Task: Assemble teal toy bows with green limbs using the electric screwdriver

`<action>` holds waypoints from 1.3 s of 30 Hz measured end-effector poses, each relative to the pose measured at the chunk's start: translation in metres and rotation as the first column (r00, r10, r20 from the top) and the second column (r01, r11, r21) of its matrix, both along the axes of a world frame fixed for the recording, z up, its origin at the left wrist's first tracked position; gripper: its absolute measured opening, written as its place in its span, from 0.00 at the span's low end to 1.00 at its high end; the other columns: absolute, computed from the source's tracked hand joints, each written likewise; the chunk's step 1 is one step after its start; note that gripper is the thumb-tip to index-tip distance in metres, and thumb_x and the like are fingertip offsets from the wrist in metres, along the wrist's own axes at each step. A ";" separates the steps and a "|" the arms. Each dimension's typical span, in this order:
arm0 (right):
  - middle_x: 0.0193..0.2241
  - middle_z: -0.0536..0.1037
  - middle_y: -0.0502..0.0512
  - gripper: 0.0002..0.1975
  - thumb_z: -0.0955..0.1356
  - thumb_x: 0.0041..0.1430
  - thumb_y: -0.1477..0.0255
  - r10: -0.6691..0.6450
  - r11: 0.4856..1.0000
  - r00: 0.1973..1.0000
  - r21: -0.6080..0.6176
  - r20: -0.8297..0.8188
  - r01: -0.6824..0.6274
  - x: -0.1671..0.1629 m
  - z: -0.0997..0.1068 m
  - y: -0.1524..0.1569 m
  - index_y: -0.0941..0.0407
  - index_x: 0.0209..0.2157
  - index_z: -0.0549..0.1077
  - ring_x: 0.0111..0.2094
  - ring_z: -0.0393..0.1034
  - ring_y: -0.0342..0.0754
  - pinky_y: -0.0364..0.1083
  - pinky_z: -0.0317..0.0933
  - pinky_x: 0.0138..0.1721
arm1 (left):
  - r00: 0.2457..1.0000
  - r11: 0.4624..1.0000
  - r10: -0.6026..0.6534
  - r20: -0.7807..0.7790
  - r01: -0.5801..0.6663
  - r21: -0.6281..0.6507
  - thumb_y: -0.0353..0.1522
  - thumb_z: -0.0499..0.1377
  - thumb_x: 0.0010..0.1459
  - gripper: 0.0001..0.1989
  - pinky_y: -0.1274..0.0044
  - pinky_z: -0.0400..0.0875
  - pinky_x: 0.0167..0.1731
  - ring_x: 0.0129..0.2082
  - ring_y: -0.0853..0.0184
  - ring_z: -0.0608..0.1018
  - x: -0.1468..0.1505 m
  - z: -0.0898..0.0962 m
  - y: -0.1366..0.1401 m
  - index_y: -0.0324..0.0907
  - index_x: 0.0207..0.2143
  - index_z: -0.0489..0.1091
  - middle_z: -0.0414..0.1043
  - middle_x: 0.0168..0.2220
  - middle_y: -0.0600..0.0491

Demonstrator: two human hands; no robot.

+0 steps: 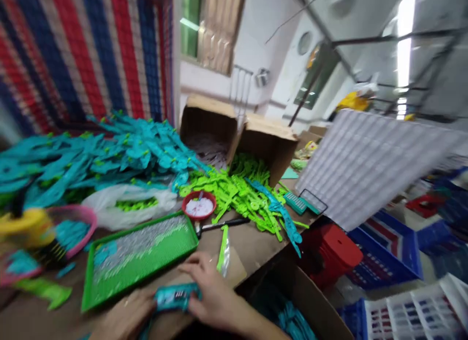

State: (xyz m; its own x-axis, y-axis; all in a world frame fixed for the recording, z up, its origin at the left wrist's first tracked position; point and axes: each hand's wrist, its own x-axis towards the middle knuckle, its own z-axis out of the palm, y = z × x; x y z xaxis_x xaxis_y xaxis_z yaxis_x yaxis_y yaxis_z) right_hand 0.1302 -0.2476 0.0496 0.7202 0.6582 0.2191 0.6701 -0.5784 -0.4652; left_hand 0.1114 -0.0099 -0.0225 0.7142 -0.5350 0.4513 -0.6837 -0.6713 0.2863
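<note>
A teal plastic part (174, 298) with a dark and silvery section is at the bottom centre, between my hands. My left hand (126, 311) is closed on its left end, partly cut off by the lower edge. At the other end, my right hand (214, 289) grips the part between thumb and fingers. Just beyond lies a green tray (135, 279) of small silvery metal pieces, likely screws or pins. A lime-green plastic strip (222, 250) rests right of the tray, beside a hammer-like tool (224, 224) with a dark handle. Blur hides finer detail.
Teal parts (87, 154) are heaped at the left; lime-green parts (241, 196) spill from a cardboard box (270, 137). A red bowl (184, 206) holds white material. A yellow tool-like object (25, 228) stands left. Below the table's right edge are an open carton (318, 301) and a red stool (338, 247).
</note>
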 end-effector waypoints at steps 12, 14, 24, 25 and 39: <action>0.55 0.74 0.69 0.15 0.60 0.68 0.78 0.311 0.939 0.750 -0.308 0.584 -0.149 -0.001 -0.047 0.039 0.65 0.51 0.73 0.57 0.66 0.61 0.58 0.59 0.56 | 0.962 0.986 0.161 -0.223 -0.167 -0.012 0.30 0.52 0.69 0.11 0.69 0.70 0.42 0.42 0.61 0.71 -0.005 -0.002 0.007 0.39 0.37 0.73 0.74 0.39 0.46; 0.55 0.74 0.68 0.16 0.60 0.68 0.78 0.290 0.933 0.792 -0.341 0.537 -0.110 0.007 -0.043 0.037 0.64 0.53 0.72 0.57 0.64 0.61 0.58 0.58 0.55 | 0.964 0.984 0.164 -0.210 -0.175 -0.038 0.30 0.51 0.69 0.11 0.70 0.70 0.42 0.42 0.62 0.72 -0.007 -0.001 0.006 0.39 0.38 0.73 0.74 0.39 0.47; 0.35 0.75 0.55 0.12 0.60 0.71 0.74 0.323 0.901 0.940 -0.339 0.107 -0.271 0.053 -0.022 0.022 0.54 0.45 0.75 0.39 0.62 0.50 0.54 0.49 0.50 | 0.964 0.989 0.146 -0.222 -0.145 0.021 0.26 0.54 0.66 0.08 0.67 0.69 0.44 0.44 0.58 0.71 -0.015 0.011 0.004 0.39 0.42 0.72 0.72 0.42 0.46; 0.35 0.75 0.54 0.12 0.60 0.71 0.73 0.318 0.910 0.946 -0.302 0.069 -0.284 0.057 -0.022 0.021 0.54 0.46 0.75 0.39 0.62 0.49 0.53 0.49 0.49 | 0.965 0.989 0.146 -0.219 -0.141 0.039 0.26 0.54 0.65 0.08 0.65 0.68 0.46 0.46 0.57 0.71 -0.016 0.014 0.003 0.38 0.42 0.72 0.72 0.43 0.46; 0.35 0.71 0.56 0.10 0.61 0.71 0.72 0.294 0.888 0.955 -0.362 -0.024 -0.283 0.057 -0.021 0.026 0.58 0.41 0.74 0.38 0.61 0.49 0.47 0.54 0.39 | 0.979 0.962 0.203 0.035 -0.206 0.180 0.23 0.52 0.65 0.12 0.64 0.65 0.49 0.46 0.58 0.73 -0.028 0.019 -0.018 0.34 0.47 0.71 0.74 0.39 0.46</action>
State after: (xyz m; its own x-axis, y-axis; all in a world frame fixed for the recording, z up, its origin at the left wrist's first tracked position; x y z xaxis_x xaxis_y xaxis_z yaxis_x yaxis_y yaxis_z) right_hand 0.1874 -0.2215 0.0291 0.4834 0.8739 -0.0512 0.8434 -0.4806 -0.2402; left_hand 0.0838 -0.0281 -0.0036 0.8103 -0.4523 0.3727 -0.5301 -0.8368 0.1370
